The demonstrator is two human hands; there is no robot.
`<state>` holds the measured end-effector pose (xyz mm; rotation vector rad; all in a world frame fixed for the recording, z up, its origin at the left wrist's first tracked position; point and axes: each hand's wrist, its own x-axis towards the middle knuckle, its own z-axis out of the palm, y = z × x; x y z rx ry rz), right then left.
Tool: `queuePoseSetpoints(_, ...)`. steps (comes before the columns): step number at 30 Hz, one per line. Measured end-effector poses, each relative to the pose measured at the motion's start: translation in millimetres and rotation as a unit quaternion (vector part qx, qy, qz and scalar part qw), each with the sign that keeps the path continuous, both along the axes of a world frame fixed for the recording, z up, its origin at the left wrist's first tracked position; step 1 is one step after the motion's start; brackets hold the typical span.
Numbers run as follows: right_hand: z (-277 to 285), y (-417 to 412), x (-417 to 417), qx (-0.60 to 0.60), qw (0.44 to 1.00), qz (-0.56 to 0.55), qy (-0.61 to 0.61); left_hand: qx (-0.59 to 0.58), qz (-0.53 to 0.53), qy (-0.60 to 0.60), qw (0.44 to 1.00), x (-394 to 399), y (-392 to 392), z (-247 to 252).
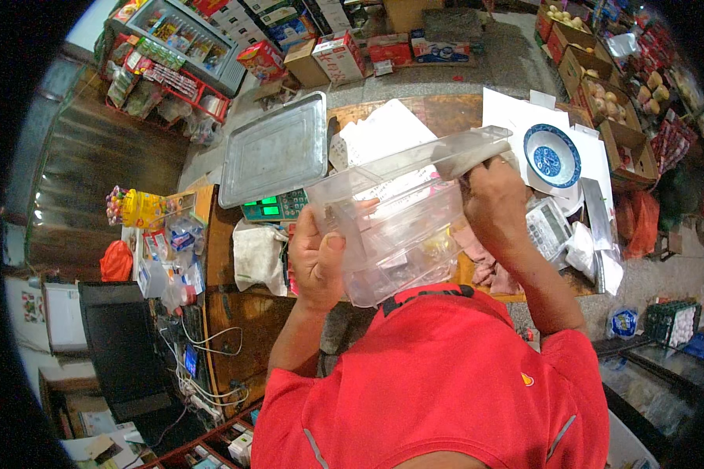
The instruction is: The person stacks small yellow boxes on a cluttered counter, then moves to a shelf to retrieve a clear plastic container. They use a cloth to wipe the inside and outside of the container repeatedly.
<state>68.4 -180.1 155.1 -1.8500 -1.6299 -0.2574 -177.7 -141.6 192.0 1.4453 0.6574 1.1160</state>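
Note:
A clear plastic container (399,217) with a wide rim is tilted up above the wooden table. My left hand (320,258) grips its near left side, thumb upward. My right hand (494,190) is at the far right end of the container, fingers curled around a bunched pale cloth (484,155) pressed against the plastic. Some of the right fingers are hidden behind the cloth and rim. White papers with handwriting (387,132) lie beyond the container and show through it. A crumpled pink cloth (493,272) rests below my right forearm.
On the wooden table (449,111) are a scale with a metal pan (276,149), a white towel (259,258), a calculator (545,225) and a blue-and-white bowl (551,155). Cardboard boxes of fruit (604,99) stand at the right. White cables (199,375) hang at the left.

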Motion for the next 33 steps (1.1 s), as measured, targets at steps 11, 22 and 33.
queuePoseSetpoints(11, 11.6, 5.8, -40.8, 0.024, 0.99, 0.125, 0.061, -0.018, 0.005, 0.011, 1.0, 9.7, 4.6, -11.0)
queuePoseSetpoints(22, 13.4, 8.9, -59.7, 0.132, 0.959, 0.212, 0.133, 0.02, -0.014, 0.049, 0.999, 11.9, 9.0, -19.4)
queuePoseSetpoints(33, 43.4, -23.5, -33.5, 0.085, 0.951, 0.277, 0.111, 0.086, 0.02, 0.203, 0.975, 20.9, 32.8, -6.7)
